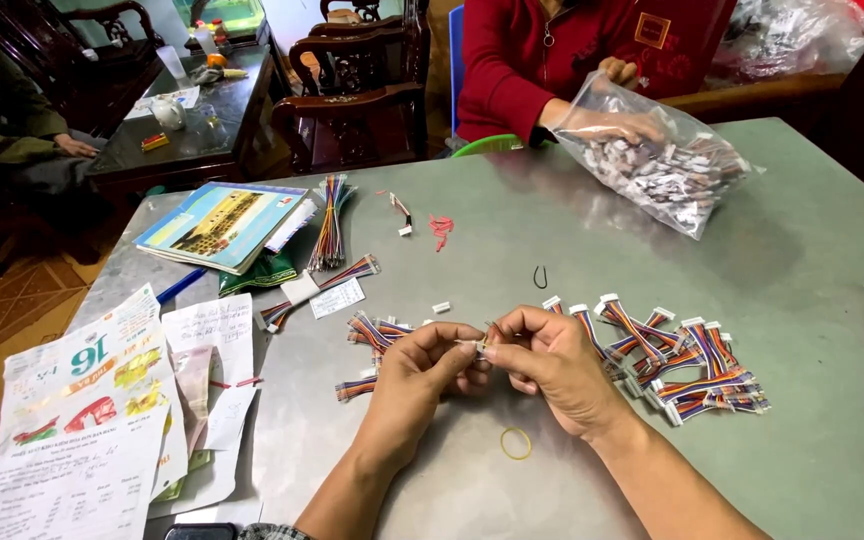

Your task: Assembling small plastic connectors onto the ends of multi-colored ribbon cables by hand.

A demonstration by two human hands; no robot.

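Fingertips of left hand (422, 362) and right hand (549, 362) pinched a small white connector (479, 347), seemingly mid-assembly; seating wires needed precise alignment.

My left hand (414, 372) and right hand (552, 368) are bare; both forearms are uncovered, without rings or watch.

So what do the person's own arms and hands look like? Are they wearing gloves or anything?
No gloves. The left hand and the right hand are both bare, with no rings or watch that I can see. The forearms are uncovered too, right down to the bottom of the picture. Only a bit of patterned cloth shows at the bottom edge by the left arm, maybe a pushed-up sleeve.
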